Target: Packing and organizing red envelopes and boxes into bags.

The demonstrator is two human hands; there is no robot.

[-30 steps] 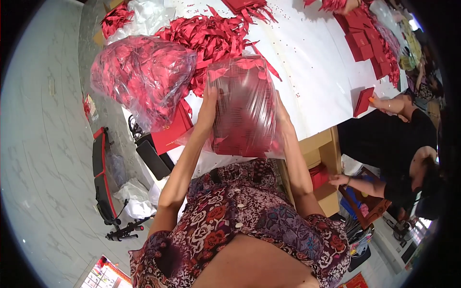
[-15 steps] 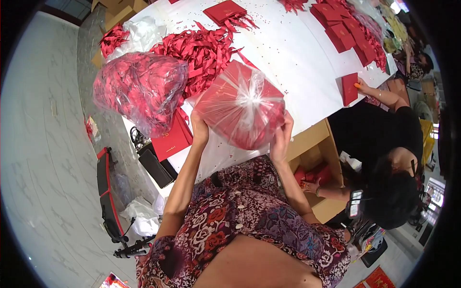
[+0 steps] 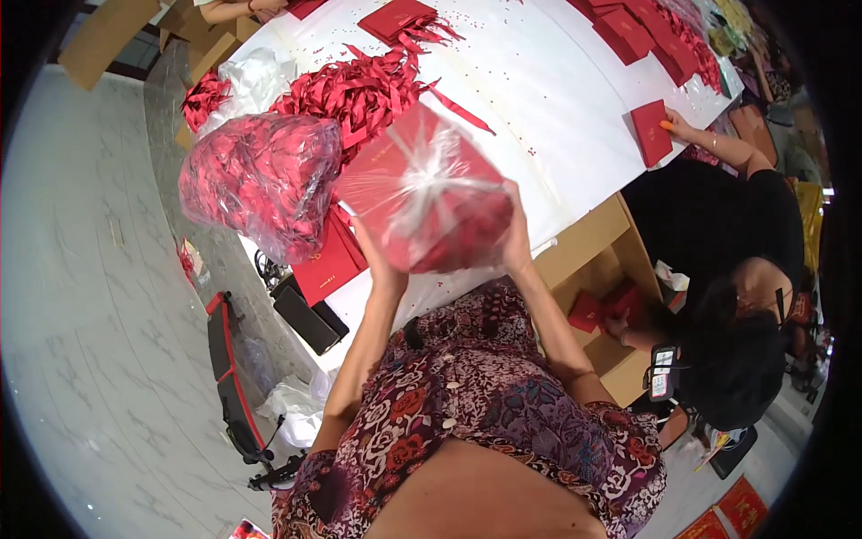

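Observation:
Between my two hands is a clear plastic bag (image 3: pixel 431 198) packed with red items, its gathered top showing as a whitish star of creases. My left hand (image 3: pixel 382 265) grips its lower left side, and my right hand (image 3: pixel 516 234) grips its right side. The bag is held over the near edge of the white table. Left of it rests a larger clear bag of red ribbons (image 3: pixel 260 184). Partly beneath that lie flat red folders (image 3: pixel 328 265). A loose heap of red ribbons (image 3: pixel 355 94) spreads behind the held bag.
A co-worker in black at the right holds a red folder (image 3: pixel 650 132) and reaches into an open cardboard box (image 3: pixel 584 242) containing red packets. A dark case (image 3: pixel 305 314) lies on the table's near left corner. Red folder stacks (image 3: pixel 628 36) line the far right.
The bag in my hands has shifted a little left and turned. The co-worker's lower hand has moved among the red packets in the box. Another person's arm now shows at the far left.

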